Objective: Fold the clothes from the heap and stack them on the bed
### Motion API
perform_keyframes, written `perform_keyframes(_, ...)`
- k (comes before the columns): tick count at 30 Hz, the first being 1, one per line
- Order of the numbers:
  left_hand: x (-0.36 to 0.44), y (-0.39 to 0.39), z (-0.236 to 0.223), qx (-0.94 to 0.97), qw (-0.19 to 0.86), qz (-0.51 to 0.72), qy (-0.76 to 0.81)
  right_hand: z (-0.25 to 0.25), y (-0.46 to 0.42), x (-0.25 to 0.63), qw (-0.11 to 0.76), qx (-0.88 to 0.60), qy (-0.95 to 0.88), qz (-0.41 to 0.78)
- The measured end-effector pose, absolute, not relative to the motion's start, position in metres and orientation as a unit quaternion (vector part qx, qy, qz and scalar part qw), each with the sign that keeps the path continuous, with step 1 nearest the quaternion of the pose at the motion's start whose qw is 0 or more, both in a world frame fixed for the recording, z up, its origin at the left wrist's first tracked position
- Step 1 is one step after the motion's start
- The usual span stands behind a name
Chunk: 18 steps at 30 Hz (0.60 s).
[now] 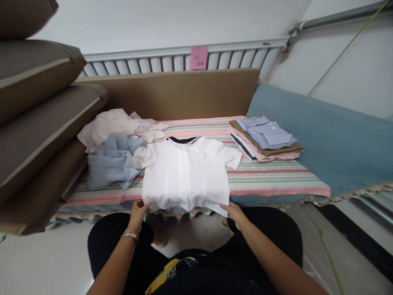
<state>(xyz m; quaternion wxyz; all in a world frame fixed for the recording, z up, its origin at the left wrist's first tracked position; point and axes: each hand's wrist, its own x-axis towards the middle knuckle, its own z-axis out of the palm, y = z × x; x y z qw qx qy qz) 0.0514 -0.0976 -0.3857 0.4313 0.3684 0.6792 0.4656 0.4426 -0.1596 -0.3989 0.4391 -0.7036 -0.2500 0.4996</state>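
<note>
A white short-sleeved T-shirt (190,176) with a dark neckband lies spread out on a striped cloth (276,176), its collar pointing away from me. My left hand (138,213) pinches the left corner of its hem. At the right hem corner, my right hand (235,212) grips the fabric between thumb and fingers. The hem hangs slightly over the front edge between both hands. Left of the shirt lie a crumpled light-blue garment (112,159) and a pale pink garment (107,127), which touch its left sleeve. A stack of folded clothes (267,137) sits to the right, a blue shirt on top.
Large brown cushions (46,119) are piled at the left. A brown board-like panel (184,94) stands behind the cloth, before a white radiator (147,63) bearing a pink note (199,57). A blue cover (322,131) extends right, and a pipe (340,17) runs along the wall.
</note>
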Motion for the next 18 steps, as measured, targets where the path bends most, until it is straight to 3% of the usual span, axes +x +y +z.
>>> perform_keyframes(6, 0.046, -0.102, -0.390, 0.370, 0.475, 0.437, 0.669, -0.398, -0.172, 0.447, 0.413, -0.719, -0.229, 0.511)
perform_keyframes(18, 0.031, -0.125, -0.394, 0.384, 0.445, 0.432, 0.684, -0.403, -0.188, 0.453, 0.377, -0.739, -0.224, 0.511)
